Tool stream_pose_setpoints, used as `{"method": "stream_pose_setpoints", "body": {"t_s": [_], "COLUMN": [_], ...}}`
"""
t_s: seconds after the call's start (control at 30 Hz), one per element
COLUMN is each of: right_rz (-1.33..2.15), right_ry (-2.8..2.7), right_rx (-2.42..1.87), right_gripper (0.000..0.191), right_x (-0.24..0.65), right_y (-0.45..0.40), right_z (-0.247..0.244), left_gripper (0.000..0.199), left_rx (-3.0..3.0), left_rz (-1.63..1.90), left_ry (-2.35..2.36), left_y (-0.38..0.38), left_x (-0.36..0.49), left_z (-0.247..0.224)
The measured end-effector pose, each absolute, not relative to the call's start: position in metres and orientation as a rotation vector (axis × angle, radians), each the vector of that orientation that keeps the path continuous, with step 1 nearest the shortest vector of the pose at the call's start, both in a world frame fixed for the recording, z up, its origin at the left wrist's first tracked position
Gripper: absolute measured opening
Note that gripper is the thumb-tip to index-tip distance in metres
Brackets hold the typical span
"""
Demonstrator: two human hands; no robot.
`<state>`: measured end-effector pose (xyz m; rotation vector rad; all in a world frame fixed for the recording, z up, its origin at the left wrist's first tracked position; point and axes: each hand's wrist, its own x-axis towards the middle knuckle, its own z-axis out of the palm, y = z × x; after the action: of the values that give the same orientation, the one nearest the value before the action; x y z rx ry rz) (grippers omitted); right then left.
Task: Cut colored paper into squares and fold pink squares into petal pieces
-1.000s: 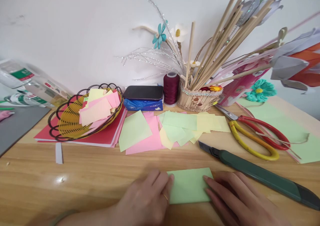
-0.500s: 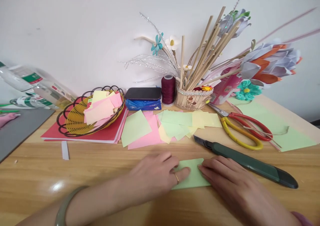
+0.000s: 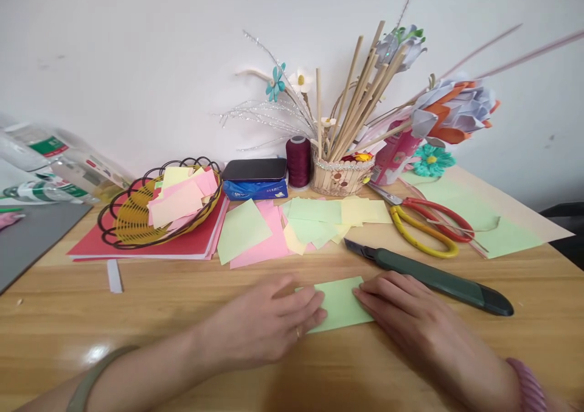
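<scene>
Nearest the viewer, the left hand [image 3: 269, 317] and the right hand [image 3: 422, 314] meet a small green paper [image 3: 341, 302], which lies flat on the wooden table [image 3: 150, 314] between them. The left fingers, slightly curled and close together, rest over its left part; the right fingertips are bunched along its right edge. Both thumbs are largely hidden, so whether either hand pinches the sheet cannot be told. The paper appears light and thin, stiff enough to keep a crease yet easily bent or torn, and probably apt to slide on the smooth tabletop; it is best held by light fingertip pressure at opposite edges, or pinched at a corner for lifting.

Just beyond the right hand lies a green-handled utility knife [image 3: 438, 281], its blade end directed toward the loose coloured sheets [image 3: 244, 229] behind. Farther back, scissors [image 3: 429, 223] lie at right and a woven basket [image 3: 132, 226] of paper pieces at left. Against the wall stand a dark red thread spool [image 3: 298, 164] and a stick-filled holder [image 3: 340, 178].
</scene>
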<state>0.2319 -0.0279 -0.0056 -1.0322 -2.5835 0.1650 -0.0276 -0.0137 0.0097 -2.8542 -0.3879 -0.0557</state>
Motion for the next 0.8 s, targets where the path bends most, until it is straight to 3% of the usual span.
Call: {"method": "stream_pose_setpoints", "body": {"t_s": [0.4, 0.6, 0.7, 0.8], "right_rz": [-0.131, -0.409, -0.374, -0.417], "right_ry": [-2.558, -2.482, -2.456, -2.519], "right_rx": [-1.034, -1.117, -1.032, -0.928], "right_gripper": [0.025, 0.047, 0.055, 0.055], "right_x": [0.224, 0.203, 0.185, 0.180], "right_y": [-0.033, -0.059, -0.071, -0.076], "right_z": [0.000, -0.008, -0.013, -0.014], "left_gripper": [0.039, 0.037, 0.035, 0.033], "left_rx": [-3.014, -2.983, -2.978, -2.982], "left_rz": [0.040, -0.007, -0.014, -0.024], "left_ry": [-0.504, -0.474, -0.468, -0.468], "left_y": [-0.019, -0.021, -0.021, -0.021], "left_x": [-0.049, -0.048, -0.048, -0.047], "left_z": [0.011, 0.010, 0.010, 0.011]}}
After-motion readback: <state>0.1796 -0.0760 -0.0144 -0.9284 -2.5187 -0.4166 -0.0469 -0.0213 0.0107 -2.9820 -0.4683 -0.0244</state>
